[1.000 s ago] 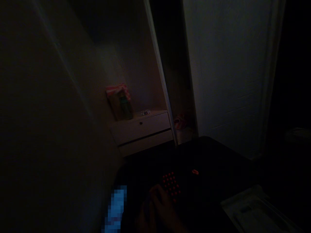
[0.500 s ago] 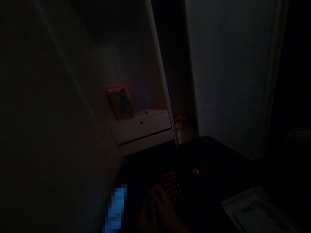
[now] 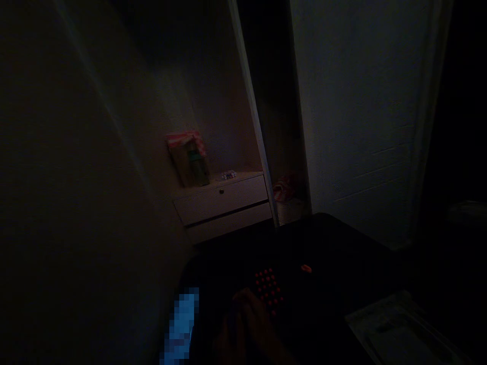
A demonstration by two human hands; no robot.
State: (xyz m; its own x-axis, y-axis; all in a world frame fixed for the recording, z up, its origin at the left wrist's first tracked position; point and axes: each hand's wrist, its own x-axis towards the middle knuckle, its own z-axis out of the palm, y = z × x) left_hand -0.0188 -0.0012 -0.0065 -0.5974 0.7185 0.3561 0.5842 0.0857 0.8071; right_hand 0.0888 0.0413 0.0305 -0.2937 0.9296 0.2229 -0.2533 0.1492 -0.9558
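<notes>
At the table's (image 3: 342,253) near edge, the left hand (image 3: 228,337) and right hand (image 3: 255,317) meet around a dark object (image 3: 233,314); their exact grip is too dim to tell. Red dots (image 3: 269,291) lie just beside the right hand, an orange piece (image 3: 306,268) farther right.

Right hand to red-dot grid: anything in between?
Nothing visible: the right hand appears just left of the red-dot grid. The small orange object lies beyond, off that path. Too dark to rule out black items.
</notes>
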